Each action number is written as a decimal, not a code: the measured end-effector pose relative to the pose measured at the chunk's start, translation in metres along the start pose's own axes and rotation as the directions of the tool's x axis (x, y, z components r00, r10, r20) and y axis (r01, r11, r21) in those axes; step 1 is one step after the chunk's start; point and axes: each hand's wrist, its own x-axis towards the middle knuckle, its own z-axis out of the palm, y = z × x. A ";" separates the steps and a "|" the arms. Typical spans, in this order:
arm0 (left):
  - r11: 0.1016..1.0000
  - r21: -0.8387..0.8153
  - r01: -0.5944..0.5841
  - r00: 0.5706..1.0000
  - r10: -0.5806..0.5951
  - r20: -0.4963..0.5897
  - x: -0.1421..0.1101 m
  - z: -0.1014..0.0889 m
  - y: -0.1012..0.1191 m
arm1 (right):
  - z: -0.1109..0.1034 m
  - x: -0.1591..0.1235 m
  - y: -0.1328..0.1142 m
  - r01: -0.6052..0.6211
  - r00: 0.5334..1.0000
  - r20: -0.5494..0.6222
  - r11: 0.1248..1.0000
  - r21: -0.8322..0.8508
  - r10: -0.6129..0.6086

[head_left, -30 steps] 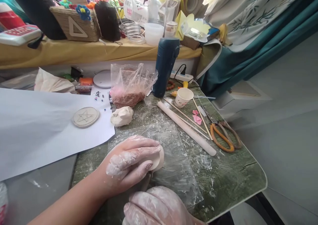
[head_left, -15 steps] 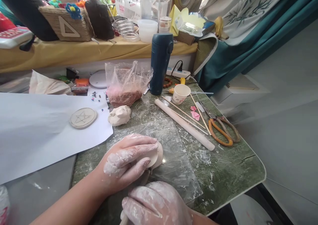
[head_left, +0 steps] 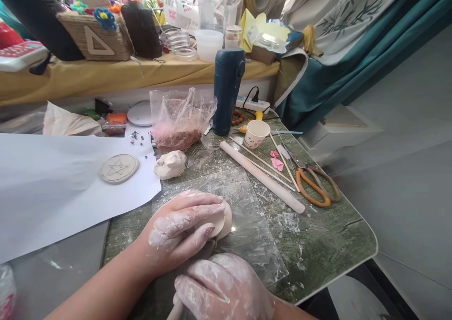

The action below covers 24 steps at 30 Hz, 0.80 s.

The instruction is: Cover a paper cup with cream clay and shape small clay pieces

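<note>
My left hand (head_left: 187,223), smeared with white powder, is cupped over a flat round of off-white clay (head_left: 228,219), its fingers pressed along the top and the thumb at the near edge. The clay lies on a clear plastic sheet (head_left: 243,202), partly hidden by the hand. Close in front of me, my right hand (head_left: 226,287), equally powdery, is closed with its fingers curled under. A strip of pale clay (head_left: 175,309) pokes out at its left side; the rest of it is hidden. A lump of white clay (head_left: 170,164) rests beyond my left hand.
A finished-looking clay disc with a star (head_left: 119,168) lies on white paper (head_left: 70,188). Rightward are a rolling pin (head_left: 263,178), thin sticks (head_left: 263,154), a paper cup (head_left: 257,134) and scissors (head_left: 312,188). A blue flask (head_left: 229,92) stands behind, beside a bag of reddish clay (head_left: 176,136).
My right hand has shifted slightly up and away from me, with the clay strip showing differently under it. My left hand stays on the clay round.
</note>
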 end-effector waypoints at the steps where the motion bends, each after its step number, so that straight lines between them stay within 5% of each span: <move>1: 1.000 -0.001 -0.001 1.000 0.001 0.000 0.000 0.000 0.000 | -0.001 0.000 0.001 -0.001 1.000 -0.001 1.000 0.005 0.001; 7: 1.000 0.000 0.011 1.000 -0.011 -0.004 0.000 0.000 0.000 | -0.010 0.004 0.006 -0.012 0.997 -0.074 1.000 0.005 0.012; 24: 1.000 -0.003 0.012 1.000 -0.012 -0.001 0.000 -0.001 0.000 | -0.021 0.007 0.019 0.073 0.996 0.054 0.997 0.017 -0.073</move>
